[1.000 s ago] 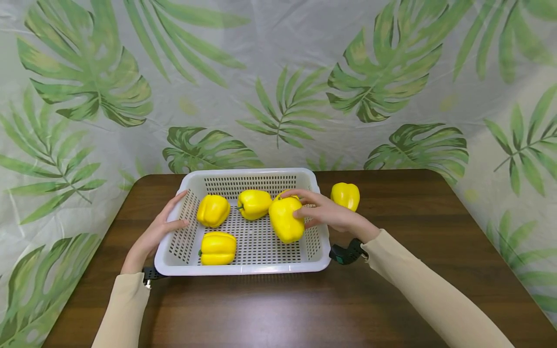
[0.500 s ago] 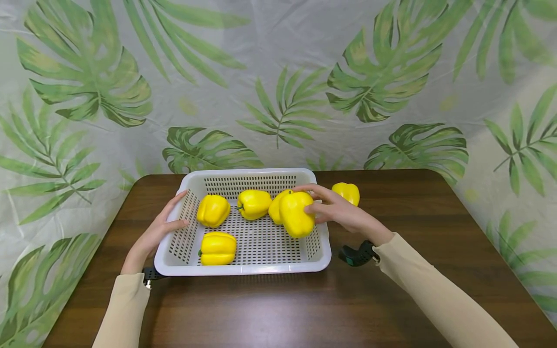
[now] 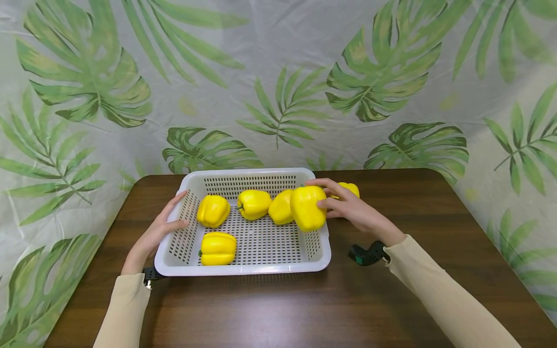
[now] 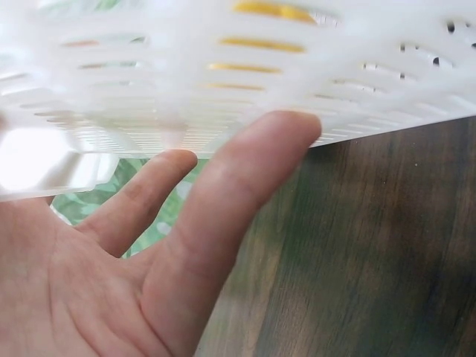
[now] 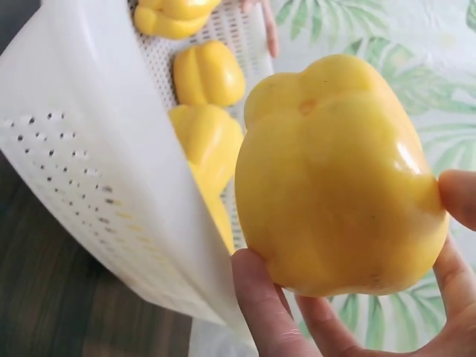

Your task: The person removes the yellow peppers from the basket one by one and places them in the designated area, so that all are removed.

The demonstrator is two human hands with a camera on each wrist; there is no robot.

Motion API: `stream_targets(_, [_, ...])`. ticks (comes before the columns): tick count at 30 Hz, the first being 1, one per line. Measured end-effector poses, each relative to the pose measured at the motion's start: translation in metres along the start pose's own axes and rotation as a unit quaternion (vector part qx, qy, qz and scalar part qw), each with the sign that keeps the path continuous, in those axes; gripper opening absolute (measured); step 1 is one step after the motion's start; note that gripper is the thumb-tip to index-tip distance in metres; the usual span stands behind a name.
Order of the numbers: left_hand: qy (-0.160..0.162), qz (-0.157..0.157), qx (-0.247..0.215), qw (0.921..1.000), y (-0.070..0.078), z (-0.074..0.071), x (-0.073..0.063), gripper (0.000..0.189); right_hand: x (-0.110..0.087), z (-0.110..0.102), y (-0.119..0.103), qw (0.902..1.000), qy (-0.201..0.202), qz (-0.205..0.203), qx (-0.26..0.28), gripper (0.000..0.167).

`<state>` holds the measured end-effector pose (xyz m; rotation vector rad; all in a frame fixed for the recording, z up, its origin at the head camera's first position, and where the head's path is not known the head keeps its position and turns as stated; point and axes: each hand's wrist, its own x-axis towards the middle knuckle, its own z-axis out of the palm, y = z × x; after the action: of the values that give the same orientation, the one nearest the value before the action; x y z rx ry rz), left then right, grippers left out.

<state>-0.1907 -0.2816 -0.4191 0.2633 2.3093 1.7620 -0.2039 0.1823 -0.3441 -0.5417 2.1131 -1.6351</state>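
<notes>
A yellow bell pepper (image 3: 307,208) is held in my right hand (image 3: 348,203) over the right end of the white perforated basket (image 3: 243,269). In the right wrist view, thumb and fingers grip this pepper (image 5: 338,178) around its sides, beside the basket's wall. My left hand (image 3: 158,229) is at the basket's left side, fingers fairly straight and spread. The left wrist view shows its fingertips (image 4: 290,130) touching the slotted wall. Several yellow bell peppers lie inside, including ones at the left (image 3: 213,211), front (image 3: 218,249), back middle (image 3: 254,204) and right (image 3: 281,208).
Another yellow bell pepper (image 3: 351,187) sits on the dark wooden table (image 3: 278,314) to the right of the basket, partly hidden behind my right hand. A leaf-patterned cloth (image 3: 283,96) hangs behind the table's back edge.
My right hand has moved right and slightly away with the pepper, from inside the basket to over its right rim, uncovering another pepper. The left hand and basket have stayed still.
</notes>
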Motion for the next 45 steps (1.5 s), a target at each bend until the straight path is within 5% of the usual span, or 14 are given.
stream_targets(45, [0.002, -0.004, -0.002, 1.0000, 0.000, 0.001, -0.001, 0.076, -0.032, -0.048, 0.037, 0.9938, 0.097, -0.014, 0.052, 0.047])
